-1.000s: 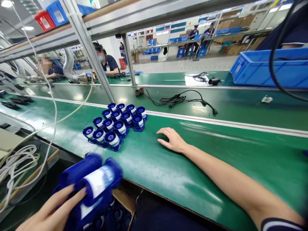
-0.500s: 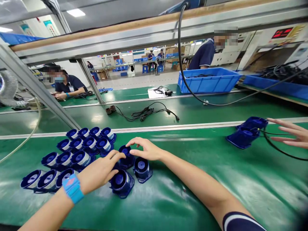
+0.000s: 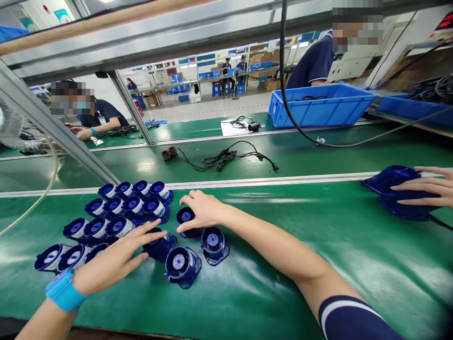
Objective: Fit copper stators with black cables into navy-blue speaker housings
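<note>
Since the earlier frame the left hand [image 3: 113, 259] spreads flat, empty, off the blue spools [image 3: 184, 264]; the right hand [image 3: 201, 210] loosely cups one [image 3: 186, 217]. Spools stand upright, axes vertical.

Left hand [image 3: 116, 259] lifted off spools [image 3: 184, 264], fingers spread.
</note>
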Motion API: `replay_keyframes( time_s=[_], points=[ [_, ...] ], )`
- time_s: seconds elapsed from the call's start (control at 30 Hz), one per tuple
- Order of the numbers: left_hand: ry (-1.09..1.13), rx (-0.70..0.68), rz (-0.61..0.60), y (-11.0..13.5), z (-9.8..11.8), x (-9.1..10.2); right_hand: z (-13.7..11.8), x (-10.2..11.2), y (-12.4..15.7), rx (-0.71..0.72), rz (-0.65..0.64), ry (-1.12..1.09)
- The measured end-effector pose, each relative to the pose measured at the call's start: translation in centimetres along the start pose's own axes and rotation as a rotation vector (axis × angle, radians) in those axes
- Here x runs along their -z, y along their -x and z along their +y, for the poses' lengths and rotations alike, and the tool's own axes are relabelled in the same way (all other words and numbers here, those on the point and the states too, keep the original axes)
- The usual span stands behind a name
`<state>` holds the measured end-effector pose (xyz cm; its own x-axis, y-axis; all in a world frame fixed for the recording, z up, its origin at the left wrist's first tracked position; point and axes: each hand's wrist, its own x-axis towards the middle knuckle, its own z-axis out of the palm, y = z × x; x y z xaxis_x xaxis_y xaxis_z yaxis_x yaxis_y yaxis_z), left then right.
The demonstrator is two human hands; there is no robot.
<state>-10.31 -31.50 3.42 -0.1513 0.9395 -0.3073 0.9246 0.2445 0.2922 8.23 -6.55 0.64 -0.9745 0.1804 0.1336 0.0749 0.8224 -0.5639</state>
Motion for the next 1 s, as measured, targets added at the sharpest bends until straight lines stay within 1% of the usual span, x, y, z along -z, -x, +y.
replay_keyframes(
  time_s=[0.03, 0.07, 0.1, 0.13, 0.17, 0.2, 0.23, 0.27, 0.33, 0.4, 0.43, 0.5, 0.57, 0.63, 0.73, 0.83, 0.93, 0.97, 1.0],
  points=[
    [-0.015, 0.007, 0.062, 0.3, -0.4, 0.0, 0.0, 0.4, -0.2, 0.053, -0.022, 0.007],
    [-0.036, 0.028, 0.153, 0.4, -0.7, -0.1, 0.1, 0.8, -0.3, 0.139, -0.067, 0.006],
    [-0.056, 0.06, 0.24, 0.4, -0.9, -0.2, 0.2, 1.2, -0.6, 0.239, -0.137, 0.005],
    [-0.068, 0.093, 0.292, 0.3, -1.0, -0.4, 0.3, 1.4, -0.8, 0.328, -0.214, 0.015],
    [-0.068, 0.117, 0.307, 0.3, -1.2, -0.5, 0.3, 1.5, -1.1, 0.382, -0.28, 0.038],
    [-0.061, 0.125, 0.285, 0.2, -1.2, -0.6, 0.1, 1.5, -1.4, 0.385, -0.317, 0.075],
    [-0.045, 0.117, 0.234, 0.2, -1.3, -0.6, -0.2, 1.2, -1.6, 0.343, -0.32, 0.123],
    [-0.025, 0.095, 0.17, 0.4, -1.4, -0.5, -0.7, 0.9, -1.9, 0.268, -0.289, 0.181],
    [0.016, 0.036, 0.042, 0.9, -1.5, -0.1, -1.7, 0.1, -2.4, 0.103, -0.182, 0.284],
    [0.037, 0.025, -0.022, 1.6, -1.5, 0.0, -2.6, -0.6, -2.9, 0.024, -0.131, 0.31],
    [0.041, 0.035, -0.017, 2.0, -1.6, -0.1, -3.0, -0.8, -3.1, 0.023, -0.132, 0.294],
    [0.036, 0.048, 0.03, 2.6, -1.7, -0.4, -3.6, -1.2, -3.5, 0.042, -0.157, 0.248],
    [0.027, 0.024, 0.059, 3.2, -1.8, -0.8, -4.2, -1.6, -3.9, 0.037, -0.164, 0.229],
    [0.011, -0.014, 0.025, 3.8, -1.9, -0.8, -4.9, -2.1, -4.3, -0.001, -0.147, 0.229],
    [-0.039, -0.047, -0.039, 4.7, -1.9, -0.4, -6.4, -3.2, -5.0, -0.049, -0.135, 0.224],
    [-0.106, -0.079, -0.014, 5.5, -2.2, 0.0, -7.7, -3.9, -5.8, -0.035, -0.163, 0.214],
    [-0.185, -0.125, 0.047, 6.1, -2.8, 0.0, -8.1, -3.2, -5.9, -0.016, -0.202, 0.197],
    [-0.216, -0.132, 0.089, 6.2, -2.8, -0.1, -8.0, -2.6, -5.6, -0.018, -0.201, 0.181],
    [-0.246, -0.139, 0.159, 6.2, -2.6, -0.3, -7.8, -2.0, -5.1, -0.014, -0.186, 0.156]
  ],
)
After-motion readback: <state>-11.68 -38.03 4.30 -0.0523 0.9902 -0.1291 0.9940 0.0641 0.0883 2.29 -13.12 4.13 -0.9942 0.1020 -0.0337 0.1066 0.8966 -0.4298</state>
